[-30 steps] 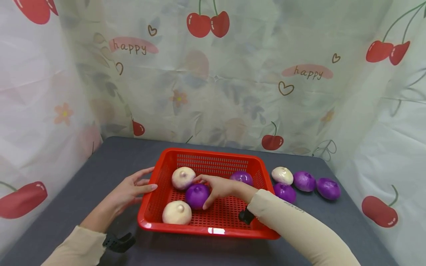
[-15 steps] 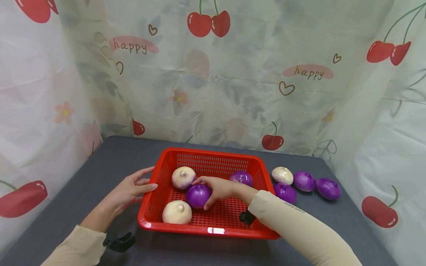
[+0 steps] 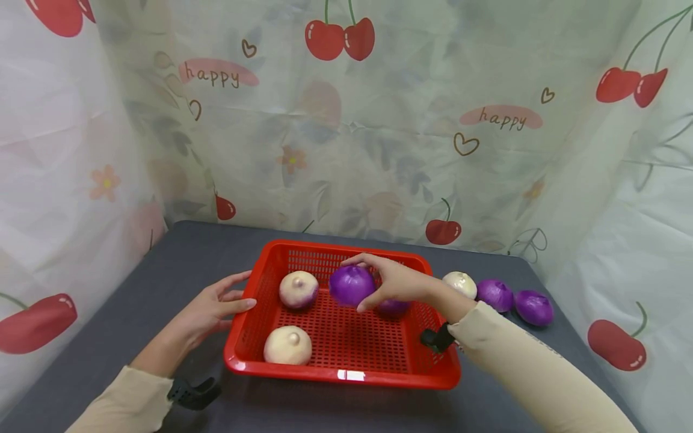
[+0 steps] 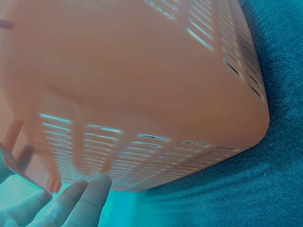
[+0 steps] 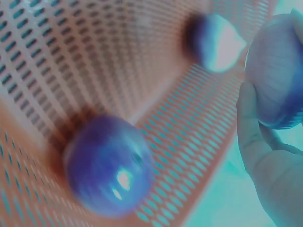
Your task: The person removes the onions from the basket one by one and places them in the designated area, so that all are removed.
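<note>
In the head view, my right hand (image 3: pixel 397 282) holds a purple onion (image 3: pixel 351 286) between thumb and fingers, raised over the red basket (image 3: pixel 341 374). The right wrist view shows the same onion (image 5: pixel 274 71) at its right edge. My left hand (image 3: pixel 208 313) is at the basket's left rim, thumb over it and fingers along the outer wall (image 4: pixel 118 85). Two pale turnips lie inside: a purple-tinged turnip (image 3: pixel 299 290) at back left and a whiter turnip (image 3: pixel 288 346) at front left. Another purple onion (image 3: pixel 393 308) sits at the right, partly hidden by my right hand.
Right of the basket, on the dark tabletop (image 3: pixel 211 249), lie a white onion (image 3: pixel 460 282) and two purple onions, one purple onion (image 3: pixel 495 296) beside the other purple onion (image 3: pixel 534 308). A cherry-printed curtain (image 3: pixel 352 150) stands behind and along both sides.
My right hand has lifted the purple onion from between the turnips and carried it up and to the right. My forearm now covers an onion outside the basket. The left hand stays put.
</note>
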Tool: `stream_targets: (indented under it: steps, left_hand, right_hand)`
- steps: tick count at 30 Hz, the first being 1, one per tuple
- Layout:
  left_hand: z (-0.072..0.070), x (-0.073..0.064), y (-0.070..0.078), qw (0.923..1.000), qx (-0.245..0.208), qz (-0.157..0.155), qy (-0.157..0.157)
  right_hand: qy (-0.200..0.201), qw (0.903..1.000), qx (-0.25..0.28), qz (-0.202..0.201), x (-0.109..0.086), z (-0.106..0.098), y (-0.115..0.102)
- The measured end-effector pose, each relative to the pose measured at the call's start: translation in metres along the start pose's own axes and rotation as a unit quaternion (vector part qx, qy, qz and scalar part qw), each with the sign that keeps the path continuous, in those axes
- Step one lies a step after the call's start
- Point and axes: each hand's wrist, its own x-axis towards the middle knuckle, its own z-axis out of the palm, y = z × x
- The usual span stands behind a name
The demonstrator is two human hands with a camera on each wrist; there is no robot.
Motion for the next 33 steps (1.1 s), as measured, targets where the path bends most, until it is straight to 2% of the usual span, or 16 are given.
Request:
stream_targets:
  steps: [6,9,12,16,20,23,28,33]
  left_hand:
    - [-0.001,0.000,-0.001,1.0000,0.001,0.003,-0.001]
    - [-0.001,0.000,0.000,1.0000,-0.003,0.005,-0.003]
    - [-0.001,0.000,0.000,1.0000,-0.005,0.006,-0.005]
    - [-0.001,0.000,-0.001,1.0000,-0.004,0.004,-0.004]
    - [0.000,0.001,-0.001,1.0000,-0.004,0.000,-0.004]
    - [0.001,0.001,0.000,1.0000,-0.004,-0.002,-0.003]
    - [0.001,0.001,0.000,1.0000,-0.002,-0.001,-0.001]
    - [0.001,0.000,0.000,1.0000,0.002,0.001,0.000]
  right_hand:
    - [0.047,0.9976,0.040,-0.033,-0.034,-0.034,-0.008]
    - [0.081,0.9945,0.043,-0.051,-0.055,-0.047,-0.008]
    - [0.124,0.9903,0.042,-0.047,-0.076,-0.056,-0.003]
    - [0.183,0.9811,0.062,-0.014,-0.104,-0.061,0.014]
    - [0.233,0.9659,0.111,0.020,-0.127,-0.059,0.038]
    - [0.261,0.9554,0.136,0.030,-0.140,-0.056,0.058]
    - [0.291,0.9450,0.136,0.061,-0.158,-0.052,0.088]
    - [0.308,0.9290,0.173,0.110,-0.172,-0.050,0.107]
